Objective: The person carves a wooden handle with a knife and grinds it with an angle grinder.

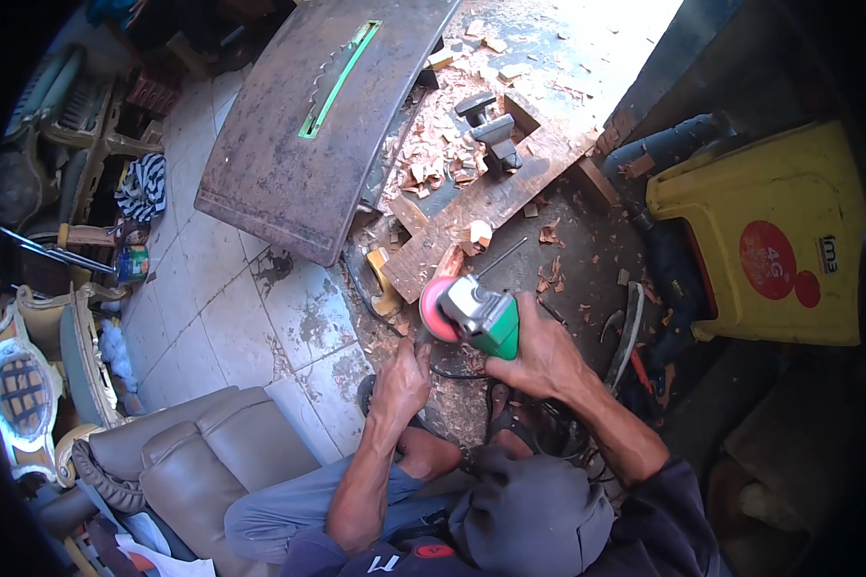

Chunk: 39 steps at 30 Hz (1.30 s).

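Note:
My right hand (539, 351) is wrapped round the body of a green and silver angle grinder (489, 315). A pinkish-red disc (437, 310) sits on the grinder's left side. Just below the disc, the fingers of my left hand (401, 382) are pressed together. What they hold is hidden or too small to make out. Directly beyond the disc, a reddish strip of wood (449, 260) lies against the end of a wooden board (491, 216). A pale, faceted wood block (475, 234) rests by that board. A metal vise (496, 135) stands farther back, among shavings.
A brown saw table (289, 183) with a toothed blade in a green-edged slot (340, 82) stands at the far left. A yellow plastic chair (751, 240) is on the right, beside scattered tools (635, 337). A brown padded seat (231, 447) and carved chair frames (29, 385) are on the left.

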### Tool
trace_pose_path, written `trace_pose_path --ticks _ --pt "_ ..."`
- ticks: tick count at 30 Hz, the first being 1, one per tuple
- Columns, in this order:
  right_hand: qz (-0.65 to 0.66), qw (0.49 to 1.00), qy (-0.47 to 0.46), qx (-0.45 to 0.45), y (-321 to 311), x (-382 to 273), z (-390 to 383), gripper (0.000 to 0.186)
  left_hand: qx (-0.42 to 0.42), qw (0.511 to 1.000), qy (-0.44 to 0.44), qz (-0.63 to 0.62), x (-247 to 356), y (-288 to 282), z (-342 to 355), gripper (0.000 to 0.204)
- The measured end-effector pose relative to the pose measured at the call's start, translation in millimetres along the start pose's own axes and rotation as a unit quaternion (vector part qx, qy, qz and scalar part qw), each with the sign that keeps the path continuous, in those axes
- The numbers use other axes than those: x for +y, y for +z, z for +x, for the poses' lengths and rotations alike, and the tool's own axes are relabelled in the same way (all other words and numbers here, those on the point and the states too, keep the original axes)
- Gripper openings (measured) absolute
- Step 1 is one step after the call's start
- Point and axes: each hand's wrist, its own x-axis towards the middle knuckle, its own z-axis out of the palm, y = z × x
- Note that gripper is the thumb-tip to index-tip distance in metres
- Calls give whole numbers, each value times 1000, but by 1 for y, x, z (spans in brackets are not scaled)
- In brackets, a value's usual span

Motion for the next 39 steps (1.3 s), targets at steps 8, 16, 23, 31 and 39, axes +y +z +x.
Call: trace_pose_path --ticks 8,16,23,31,39 --pt "34 998 18 43 11 1 2 75 0 998 -33 51 10 0 -2 39" --pt "43 996 7 72 28 8 0 81 12 998 -25 58 3 13 -5 42" --pt "42 996 3 80 25 4 -1 79 27 998 -45 23 5 12 -3 51" --pt "70 991 22 114 30 4 5 76 56 990 -100 -85 4 12 -3 54" --pt "57 994 15 96 25 4 1 79 127 983 -116 -62 0 47 -6 51"
